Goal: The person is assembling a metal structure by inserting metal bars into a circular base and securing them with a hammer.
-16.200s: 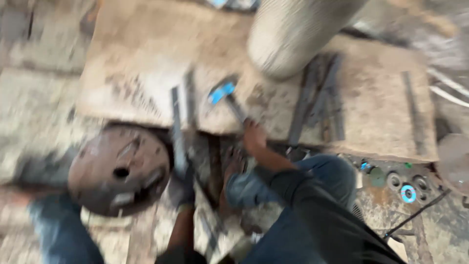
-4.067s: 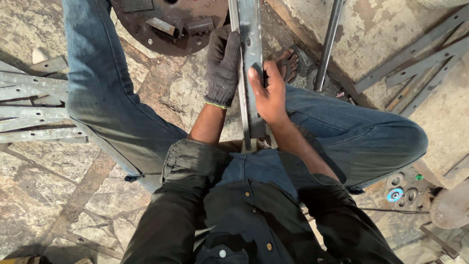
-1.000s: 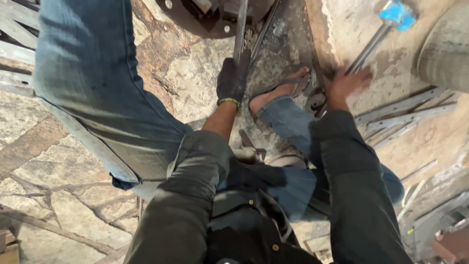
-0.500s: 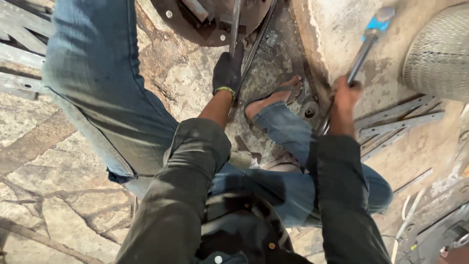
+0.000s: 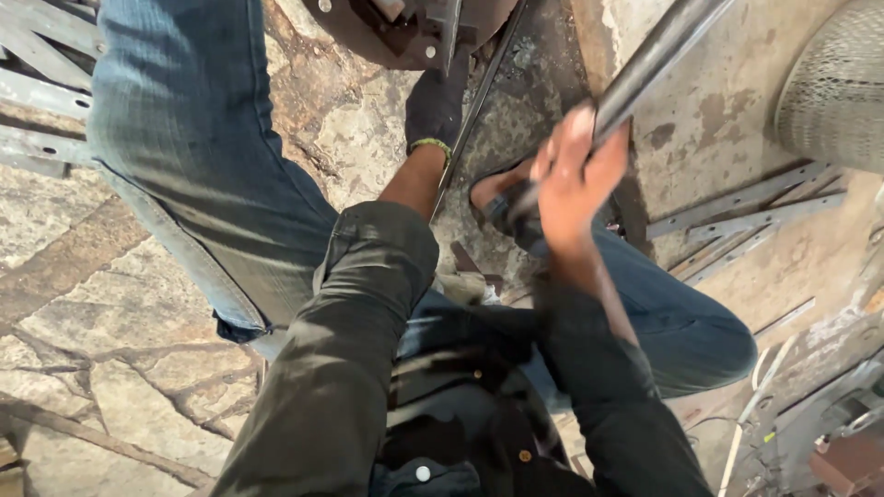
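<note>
Cracked stone flooring (image 5: 110, 304) spreads under us on the left, and a worn, stained slab (image 5: 727, 120) takes over on the far right. Our right hand (image 5: 575, 179) is raised at centre right, bare, blurred by motion, its fingers wrapped tight around a dark metal handle (image 5: 654, 55) that slants up and away to the far right and runs out of view at the top edge; its head is not visible. Our left hand (image 5: 435, 106), in a dark glove with a green cuff, reaches straight ahead, forearm extended from a rolled dark sleeve. It rests against a thin steel strip (image 5: 474, 110) that runs from near our knee toward a rusty round plate (image 5: 387, 28) at the far edge. Whether the gloved fingers clamp the strip or merely press on it, we cannot tell. Just below the right hand, a sandalled foot (image 5: 502, 189) sits beside the strip. Flat steel bars (image 5: 737, 216) lie on the slab to the right, and more bars (image 5: 37, 101) lie at the far left.
</note>
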